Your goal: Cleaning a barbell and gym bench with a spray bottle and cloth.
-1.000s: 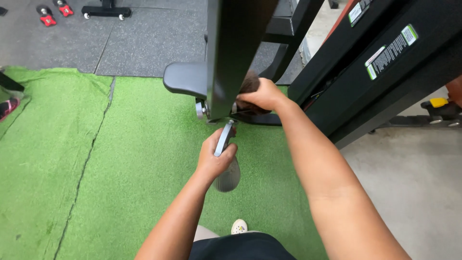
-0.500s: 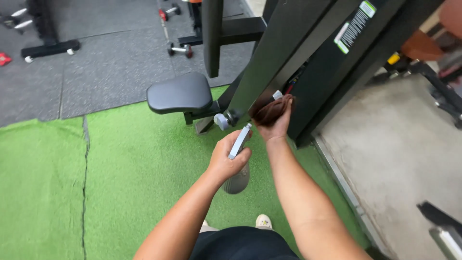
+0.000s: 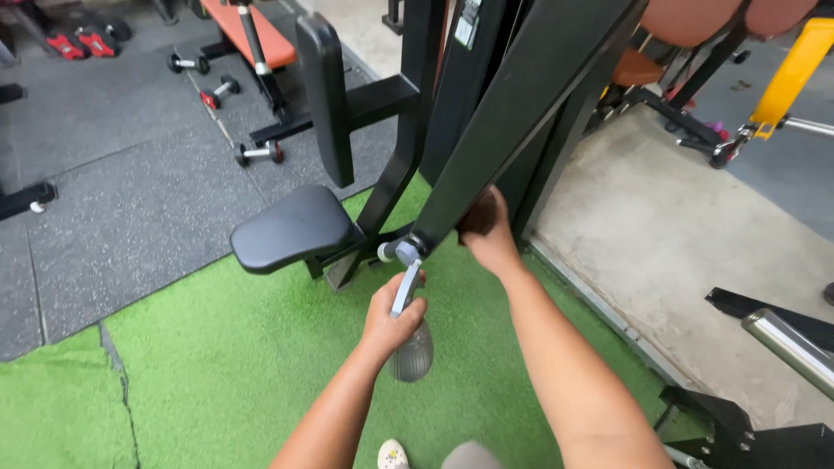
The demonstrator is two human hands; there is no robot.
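Observation:
My left hand [image 3: 393, 314] grips a grey spray bottle [image 3: 410, 347] by its neck, the ribbed body hanging below my fist and the trigger head pointing up toward the machine. My right hand [image 3: 492, 234] presses a dark brown cloth [image 3: 480, 212] against the lower part of a black slanted frame beam [image 3: 530, 104] of a gym machine. The black padded seat [image 3: 291, 227] and upright back pad [image 3: 323, 95] of the machine sit just left of my hands. Most of the cloth is hidden under my fingers.
Green turf [image 3: 217, 365] lies under me, with grey rubber floor tiles [image 3: 113, 208] to the left holding small dumbbells [image 3: 259, 153] and an orange bench [image 3: 248, 35]. A bare concrete floor [image 3: 678, 252] lies to the right, with a chrome bar [image 3: 786, 343] and black machine parts at the lower right.
The view has tilted up and swung, showing more of the machine. My right hand with the cloth has slid along the frame beam; my left hand still holds the spray bottle.

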